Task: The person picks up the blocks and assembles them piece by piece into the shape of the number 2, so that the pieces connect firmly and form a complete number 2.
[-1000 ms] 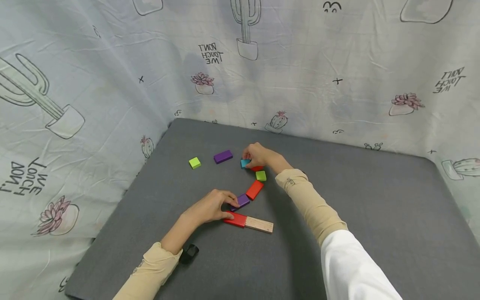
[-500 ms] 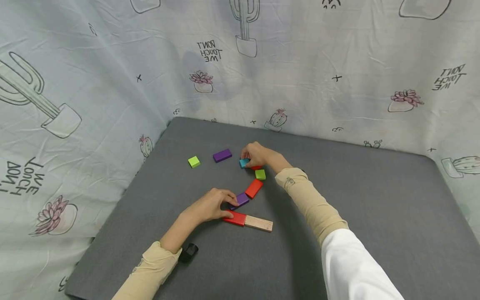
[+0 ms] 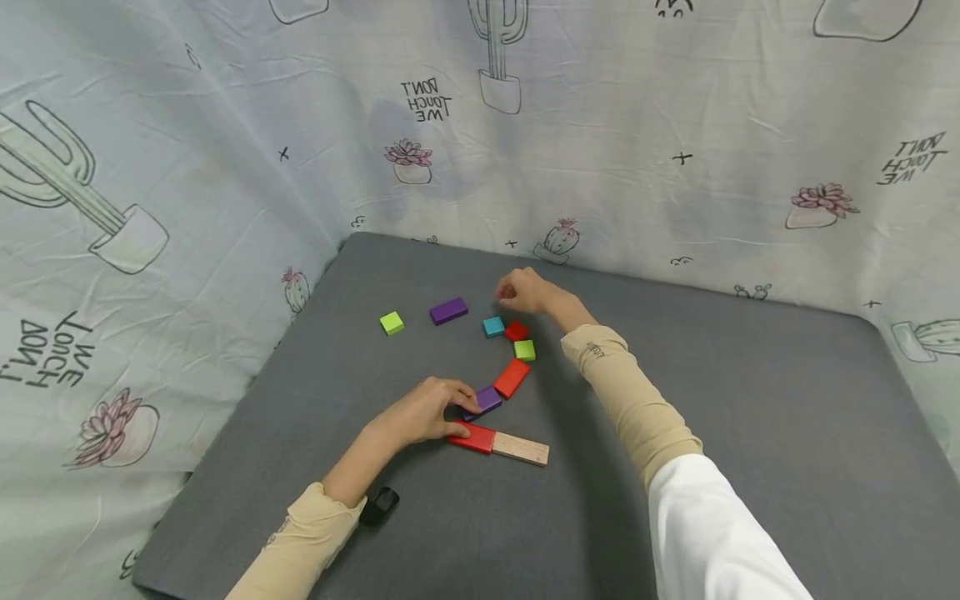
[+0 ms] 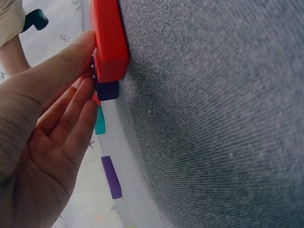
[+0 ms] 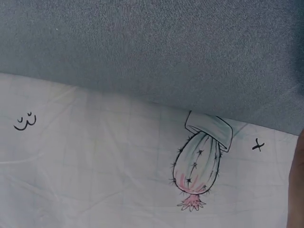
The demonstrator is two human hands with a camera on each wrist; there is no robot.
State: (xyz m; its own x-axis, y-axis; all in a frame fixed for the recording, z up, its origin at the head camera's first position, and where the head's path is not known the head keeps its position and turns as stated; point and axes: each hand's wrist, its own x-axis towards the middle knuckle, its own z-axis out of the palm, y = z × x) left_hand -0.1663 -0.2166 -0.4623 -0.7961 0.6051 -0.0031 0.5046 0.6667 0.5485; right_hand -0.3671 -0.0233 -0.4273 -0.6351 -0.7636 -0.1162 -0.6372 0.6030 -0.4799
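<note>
My left hand [image 3: 429, 410] rests against the near end of a curved row of blocks. Its thumb touches a red block [image 3: 478, 439], while the fingertips lie at a purple block [image 3: 491, 400]; the left wrist view shows these fingers nearly straight. Beyond them the row runs through a red block [image 3: 512, 379], a lime green block [image 3: 524, 351], a small red block [image 3: 517, 332] and a blue block [image 3: 493, 327]. Behind the blue block, apart from it, hovers my right hand [image 3: 531, 292], fingers loosely bent around nothing. A plain wooden block [image 3: 521, 450] meets the near red one end to end.
On the grey table [image 3: 750, 433], a purple block [image 3: 449, 312] and a lime green block [image 3: 392, 323] lie loose to the left of the row. A black device [image 3: 380, 507] sits at the left wrist. Patterned cloth [image 3: 615, 150] hangs behind the table.
My right hand has let go of the blue block and risen back away from it, so the blue and small red blocks show fully. The left hand holds its place.
</note>
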